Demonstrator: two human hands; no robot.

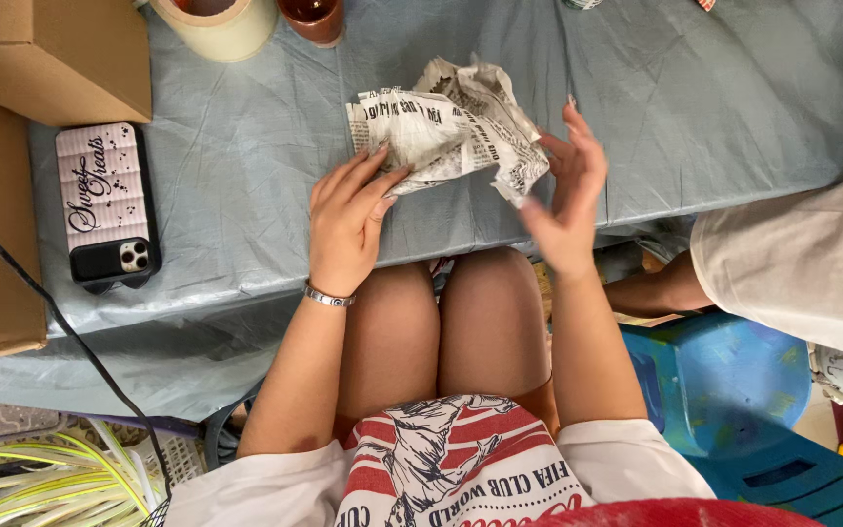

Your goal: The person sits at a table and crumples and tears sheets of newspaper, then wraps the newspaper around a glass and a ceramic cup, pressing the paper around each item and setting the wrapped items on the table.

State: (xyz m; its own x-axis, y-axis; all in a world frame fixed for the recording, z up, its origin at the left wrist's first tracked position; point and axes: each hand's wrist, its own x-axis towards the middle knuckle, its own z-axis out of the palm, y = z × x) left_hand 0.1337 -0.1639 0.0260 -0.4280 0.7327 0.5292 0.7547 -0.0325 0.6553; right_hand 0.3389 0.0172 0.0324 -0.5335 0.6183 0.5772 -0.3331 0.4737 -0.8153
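A crumpled wad of newspaper (451, 127) lies on the grey-blue table cloth (246, 166) in front of me. My left hand (348, 220), with a silver bracelet at the wrist, pinches the paper's near left edge between thumb and fingers. My right hand (568, 195) is beside the paper's right end with its fingers spread, blurred, touching or just off the paper. My bare knees show under the table edge.
A phone in a pink striped case (107, 205) lies at the left, beside cardboard boxes (51, 54). A tape roll (219, 24) and a brown cup (312, 18) stand at the far edge. A person in white sits at the right above a blue stool (724, 390).
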